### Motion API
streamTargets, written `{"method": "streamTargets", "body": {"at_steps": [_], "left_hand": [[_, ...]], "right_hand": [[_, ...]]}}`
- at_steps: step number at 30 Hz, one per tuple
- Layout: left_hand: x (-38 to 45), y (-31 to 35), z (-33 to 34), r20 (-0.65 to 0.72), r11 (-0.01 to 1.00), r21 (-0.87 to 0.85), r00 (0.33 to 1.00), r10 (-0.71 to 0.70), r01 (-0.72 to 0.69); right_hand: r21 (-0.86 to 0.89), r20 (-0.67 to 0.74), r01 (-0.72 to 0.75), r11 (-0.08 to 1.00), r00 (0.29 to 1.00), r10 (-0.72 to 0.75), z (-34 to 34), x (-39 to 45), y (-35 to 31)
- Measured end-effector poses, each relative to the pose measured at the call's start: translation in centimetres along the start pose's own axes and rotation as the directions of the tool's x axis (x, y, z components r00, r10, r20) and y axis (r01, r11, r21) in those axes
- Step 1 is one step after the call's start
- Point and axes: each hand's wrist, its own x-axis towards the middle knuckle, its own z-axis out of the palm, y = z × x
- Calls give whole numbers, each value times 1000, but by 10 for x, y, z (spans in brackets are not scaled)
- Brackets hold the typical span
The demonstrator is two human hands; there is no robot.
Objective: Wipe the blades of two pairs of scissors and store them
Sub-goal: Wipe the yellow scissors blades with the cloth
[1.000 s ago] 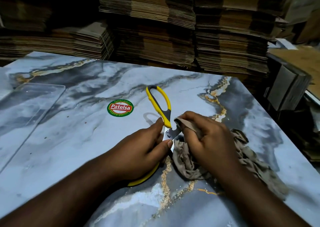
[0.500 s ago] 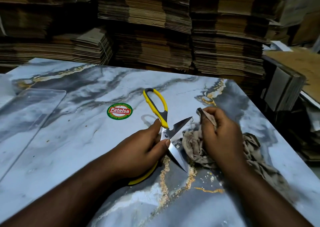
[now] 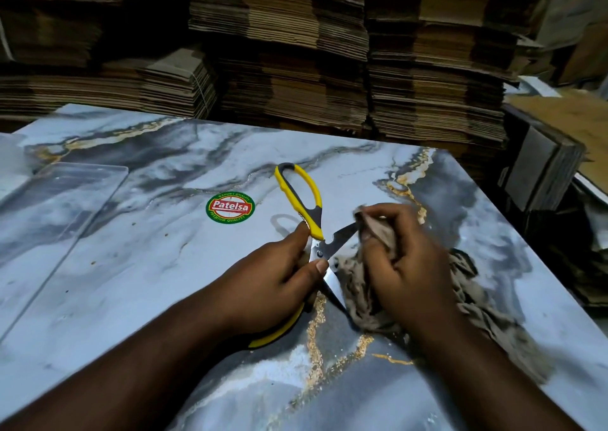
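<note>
One pair of yellow-handled scissors (image 3: 301, 193) lies spread wide on the marble-patterned table (image 3: 131, 282). My left hand (image 3: 276, 279) grips it near the pivot, over the lower yellow handle. A grey-brown cloth (image 3: 358, 286) is bunched in my right hand (image 3: 404, 262), which pinches it around the tip of the upper blade (image 3: 342, 236). The lower blade points toward me, partly under the cloth. A second pair of scissors is not in sight.
A clear plastic sheet (image 3: 59, 200) lies flat at the table's left. A round red-and-green Patelsa sticker (image 3: 230, 207) sits beside the scissors. Stacks of flattened cardboard (image 3: 296, 68) stand behind the table, and more boxes (image 3: 539, 174) crowd its right edge.
My right hand slid the cloth outward along the upper blade from near the pivot to the tip, baring both blades. My left hand kept its grip.
</note>
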Motion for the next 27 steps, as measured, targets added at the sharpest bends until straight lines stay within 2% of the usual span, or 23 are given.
{"method": "streamTargets", "body": {"at_steps": [2, 3, 6, 8, 10, 14, 17, 19, 21, 23, 27], "left_hand": [[-2, 0, -1, 18, 1000, -11, 1000, 7, -7], [-2, 0, -1, 34, 999, -32, 999, 5, -3], [-3, 2, -1, 19, 991, -134, 1000, 15, -12], [-1, 1, -2, 9, 983, -183, 1000, 7, -6], [-1, 0, -2, 19, 981, -193, 1000, -2, 5], [1, -5, 0, 20, 979, -204, 1000, -5, 9], [3, -8, 2, 21, 970, -242, 1000, -20, 25], [1, -8, 3, 21, 952, -306, 1000, -16, 22], [0, -9, 4, 33, 943, -333, 999, -12, 22], [0, -9, 4, 44, 949, -311, 999, -27, 39], [2, -7, 4, 65, 976, -218, 998, -16, 30]], "right_hand": [[-88, 108, 68, 994, 992, -58, 7, 0, -3], [-136, 107, 40, 990, 994, -25, 8, 5, 4], [-191, -10, -177, 966, 984, 178, 0, 18, 28], [-48, -89, -252, 967, 965, 247, -7, 16, 34], [97, -114, -253, 963, 958, 263, -7, 10, 27], [118, -39, -49, 992, 998, 54, 0, 4, 8], [-90, 4, 166, 982, 986, -166, 4, 6, 2], [-233, 77, 253, 939, 967, -242, 9, 8, 0], [-283, 114, 209, 936, 976, -184, 13, 10, 3], [-284, 94, 110, 953, 992, -86, 13, 14, 11], [-87, 85, -14, 996, 996, 21, 10, 18, 26]]}}
